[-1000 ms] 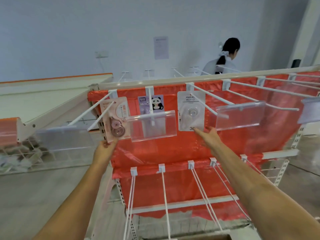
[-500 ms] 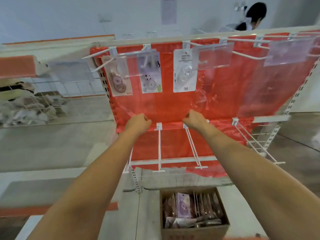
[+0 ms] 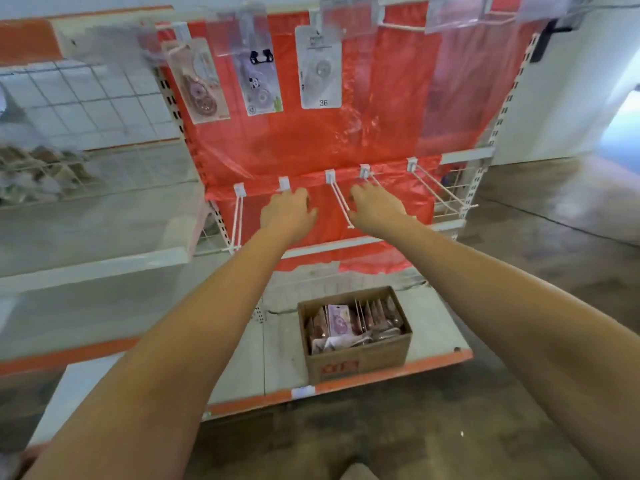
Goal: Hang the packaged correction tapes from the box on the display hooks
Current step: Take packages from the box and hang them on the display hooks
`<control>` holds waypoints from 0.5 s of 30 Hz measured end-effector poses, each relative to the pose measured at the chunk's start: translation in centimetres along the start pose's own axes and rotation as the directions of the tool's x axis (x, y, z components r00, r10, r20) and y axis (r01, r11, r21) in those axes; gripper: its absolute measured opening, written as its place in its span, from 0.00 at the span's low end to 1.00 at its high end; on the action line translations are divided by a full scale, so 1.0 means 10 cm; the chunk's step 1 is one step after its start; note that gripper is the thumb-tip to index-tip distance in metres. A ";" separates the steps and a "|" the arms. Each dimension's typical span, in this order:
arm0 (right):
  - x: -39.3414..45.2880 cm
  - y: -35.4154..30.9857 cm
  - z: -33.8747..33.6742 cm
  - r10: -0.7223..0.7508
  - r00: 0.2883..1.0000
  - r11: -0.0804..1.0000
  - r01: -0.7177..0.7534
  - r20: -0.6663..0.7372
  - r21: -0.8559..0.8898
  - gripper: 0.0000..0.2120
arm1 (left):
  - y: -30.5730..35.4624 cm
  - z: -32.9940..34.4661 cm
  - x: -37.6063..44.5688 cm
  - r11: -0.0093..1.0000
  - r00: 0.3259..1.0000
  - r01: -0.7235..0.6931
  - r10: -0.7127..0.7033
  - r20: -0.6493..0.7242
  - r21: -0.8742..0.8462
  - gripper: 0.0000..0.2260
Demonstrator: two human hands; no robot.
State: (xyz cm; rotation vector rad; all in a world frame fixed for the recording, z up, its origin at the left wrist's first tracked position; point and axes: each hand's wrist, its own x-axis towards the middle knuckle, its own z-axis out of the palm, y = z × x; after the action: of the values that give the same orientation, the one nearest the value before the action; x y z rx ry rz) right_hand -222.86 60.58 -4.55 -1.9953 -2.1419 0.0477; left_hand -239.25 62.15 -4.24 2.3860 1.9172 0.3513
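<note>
Both hands came down off the top-row packs; left hand [image 3: 289, 211] and right hand [image 3: 375, 207] look loosely curled, holding nothing I think, box [image 3: 356, 358] well below my fingers, next grab.

Both arms outstretched, left grip [image 3: 289, 211] and right grip [image 3: 375, 207] loose, empty.

Top hooks [image 3: 398, 26] above the red backing [image 3: 346, 143] cut off by frame edge; box [image 3: 356, 362] contents blurred, wire basket [image 3: 41, 174] left of backing smeared.
</note>
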 end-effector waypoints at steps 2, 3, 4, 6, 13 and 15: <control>-0.27 0.03 0.05 -0.002 1.000 0.999 0.003 0.022 -0.032 0.18 | 0.11 0.10 -0.23 0.999 0.999 -0.050 0.050 0.000 0.008 0.16; -0.41 0.05 0.09 0.000 1.000 0.999 0.001 0.031 -0.043 0.17 | 0.15 0.16 -0.34 0.997 0.997 -0.074 0.074 0.003 0.016 0.16; -0.54 0.07 0.15 0.008 0.999 0.999 -0.006 0.038 -0.046 0.17 | 0.19 0.23 -0.44 0.995 0.995 -0.099 0.098 0.006 0.029 0.15; -0.76 0.13 0.26 0.030 0.998 0.999 -0.028 0.057 -0.035 0.17 | 0.25 0.38 -0.61 0.987 0.989 -0.147 0.147 0.004 0.067 0.14; -1.15 0.46 0.73 0.088 0.975 0.996 -0.080 0.204 -0.047 0.15 | 0.37 1.03 -0.90 0.971 0.975 -0.220 0.215 0.061 0.093 0.13; -1.18 0.57 0.87 0.092 0.965 0.995 -0.082 0.246 -0.049 0.15 | 0.35 1.24 -0.91 0.970 0.971 -0.224 0.215 0.103 0.089 0.13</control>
State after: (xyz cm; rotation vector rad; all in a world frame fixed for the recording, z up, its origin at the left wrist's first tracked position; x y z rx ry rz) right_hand -218.13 50.45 -15.62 -2.2088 -2.2123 0.2864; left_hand -235.02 53.73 -16.89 2.6365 1.6739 0.1546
